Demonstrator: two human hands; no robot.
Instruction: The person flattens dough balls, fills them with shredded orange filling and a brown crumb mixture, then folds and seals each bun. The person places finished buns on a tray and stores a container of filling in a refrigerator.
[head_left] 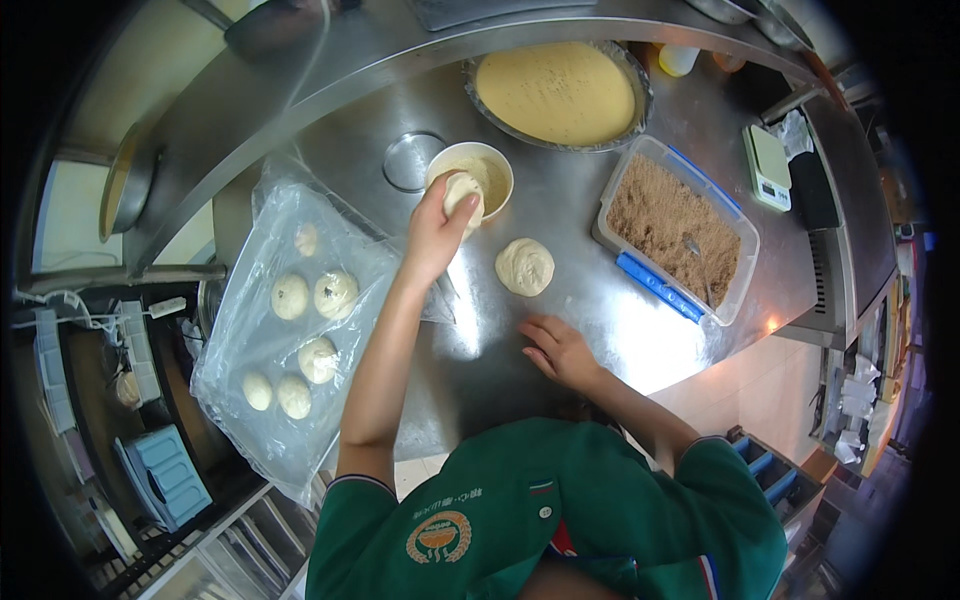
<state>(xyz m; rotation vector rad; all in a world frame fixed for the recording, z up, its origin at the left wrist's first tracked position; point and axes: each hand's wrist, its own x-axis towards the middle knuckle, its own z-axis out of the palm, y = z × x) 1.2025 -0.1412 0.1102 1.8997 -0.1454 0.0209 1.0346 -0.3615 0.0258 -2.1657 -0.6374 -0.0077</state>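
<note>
My left hand [437,233] is closed round a pale ball of dough [464,199], held over the near left rim of a white bowl [506,163]. A yellowish substance lies inside that bowl. A second, flattened round of dough [525,267] rests on the steel worktop to the right of my left hand. Just nearer than this round, my right hand [562,350] hovers at or on the worktop with its fingers stretched out and nothing in them. To the left, several dough balls [336,295] lie under clear plastic sheeting [235,345].
A clear box [741,305] of brown crumbly filling with a spoon stands at the right. Behind is a large basin [555,95] of yellow mixture. A round metal lid [412,162] lies beside the bowl. A kitchen scale [768,165] sits far right; a raised shelf edge [400,62] crosses the back.
</note>
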